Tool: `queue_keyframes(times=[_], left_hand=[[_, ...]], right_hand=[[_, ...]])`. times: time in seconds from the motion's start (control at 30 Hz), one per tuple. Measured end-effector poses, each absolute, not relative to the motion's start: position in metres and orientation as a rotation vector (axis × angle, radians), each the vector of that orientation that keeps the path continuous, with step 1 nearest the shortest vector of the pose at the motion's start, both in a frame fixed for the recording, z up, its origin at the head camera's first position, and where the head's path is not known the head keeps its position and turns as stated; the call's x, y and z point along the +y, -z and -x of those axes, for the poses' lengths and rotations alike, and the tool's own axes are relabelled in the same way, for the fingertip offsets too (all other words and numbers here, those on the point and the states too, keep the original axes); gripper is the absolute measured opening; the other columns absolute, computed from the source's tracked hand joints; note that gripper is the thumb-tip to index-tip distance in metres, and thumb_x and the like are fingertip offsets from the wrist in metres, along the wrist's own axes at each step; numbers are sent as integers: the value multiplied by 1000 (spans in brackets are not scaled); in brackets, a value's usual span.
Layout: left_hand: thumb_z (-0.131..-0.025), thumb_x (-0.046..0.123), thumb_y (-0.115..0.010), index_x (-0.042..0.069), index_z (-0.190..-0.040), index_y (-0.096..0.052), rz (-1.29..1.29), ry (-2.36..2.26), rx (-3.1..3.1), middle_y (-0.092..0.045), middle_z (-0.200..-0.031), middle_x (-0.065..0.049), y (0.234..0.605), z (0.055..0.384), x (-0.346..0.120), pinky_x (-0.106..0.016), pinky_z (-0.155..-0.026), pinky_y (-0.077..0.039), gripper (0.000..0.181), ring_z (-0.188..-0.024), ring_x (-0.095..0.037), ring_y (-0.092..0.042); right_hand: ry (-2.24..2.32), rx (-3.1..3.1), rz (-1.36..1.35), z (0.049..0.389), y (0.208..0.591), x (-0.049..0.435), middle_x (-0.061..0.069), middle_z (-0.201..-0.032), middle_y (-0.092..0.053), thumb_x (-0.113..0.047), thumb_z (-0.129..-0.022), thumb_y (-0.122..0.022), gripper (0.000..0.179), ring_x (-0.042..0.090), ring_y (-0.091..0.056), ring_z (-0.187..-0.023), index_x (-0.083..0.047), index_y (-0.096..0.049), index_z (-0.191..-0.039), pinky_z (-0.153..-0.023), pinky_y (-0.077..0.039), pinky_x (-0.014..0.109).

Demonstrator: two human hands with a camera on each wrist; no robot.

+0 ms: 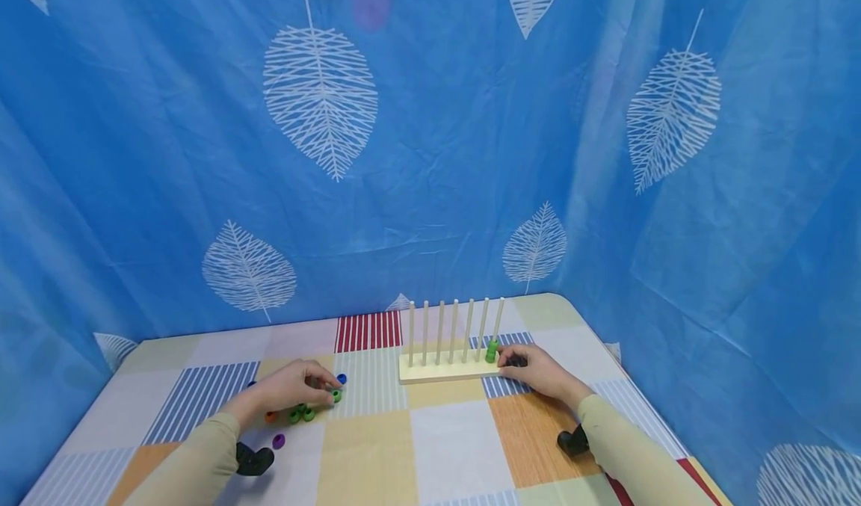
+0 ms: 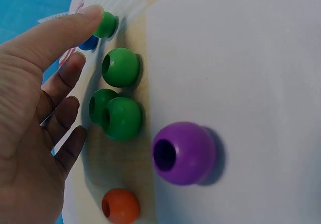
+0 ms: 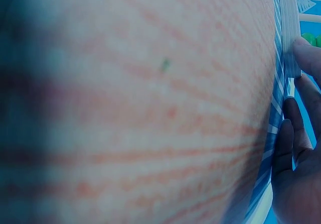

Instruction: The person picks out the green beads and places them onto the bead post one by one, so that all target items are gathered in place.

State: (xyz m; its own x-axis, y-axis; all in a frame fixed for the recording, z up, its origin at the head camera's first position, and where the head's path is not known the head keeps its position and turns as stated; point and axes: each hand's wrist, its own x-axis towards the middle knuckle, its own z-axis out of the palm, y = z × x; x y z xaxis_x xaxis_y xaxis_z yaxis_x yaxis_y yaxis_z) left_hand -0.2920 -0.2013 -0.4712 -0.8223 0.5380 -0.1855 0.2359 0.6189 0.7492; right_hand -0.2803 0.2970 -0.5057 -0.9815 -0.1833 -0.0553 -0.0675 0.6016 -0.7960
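A pale wooden peg stand with several upright pegs stands on the table. Green beads are stacked on its rightmost peg. My right hand grips the stand's right end, with the thumb along its edge. At the left, my left hand reaches over loose beads. Its thumb tip overlaps a green bead in the left wrist view, and the other fingers are loosely bent. A blue bead lies just past its fingertips. More green beads lie below the hand.
A purple bead and an orange bead lie nearer the left forearm. A patchwork-patterned cloth covers the table. Blue curtains with white leaf prints hang behind the table and along its right side.
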Motion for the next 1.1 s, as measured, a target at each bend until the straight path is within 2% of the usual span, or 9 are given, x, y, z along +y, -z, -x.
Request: queue_keyframes(times=[0.6,0.83,1.1], left_hand=[[-91,24,-80,19,-110,-79,-611,-1046,2471,-63,-104,-2,478,292,-201,-40,-78,-46,19,-91,-23,-52],[-91,23,-80,18,-108,-78,-607,-1039,2489,-60,-96,-1,480,294,-199,-40,-77,-46,18,-89,-22,-52],[-91,22,-80,17,-107,-77,-599,-1036,2493,-61,-95,-1,484,295,-199,-39,-77,-46,16,-87,-21,-53]], right_hand=[[1327,2684,222,281,505,298,10,-149,-54,-20,-97,-74,4,41,-36,-145,-21,-70,-96,-117,-19,63],[1327,2683,224,282,503,298,10,-149,-54,-19,-96,-74,5,40,-36,-146,-20,-69,-96,-117,-18,63],[1335,2674,230,281,503,297,11,-150,-54,-18,-96,-74,5,40,-35,-146,-19,-69,-97,-117,-18,63]])
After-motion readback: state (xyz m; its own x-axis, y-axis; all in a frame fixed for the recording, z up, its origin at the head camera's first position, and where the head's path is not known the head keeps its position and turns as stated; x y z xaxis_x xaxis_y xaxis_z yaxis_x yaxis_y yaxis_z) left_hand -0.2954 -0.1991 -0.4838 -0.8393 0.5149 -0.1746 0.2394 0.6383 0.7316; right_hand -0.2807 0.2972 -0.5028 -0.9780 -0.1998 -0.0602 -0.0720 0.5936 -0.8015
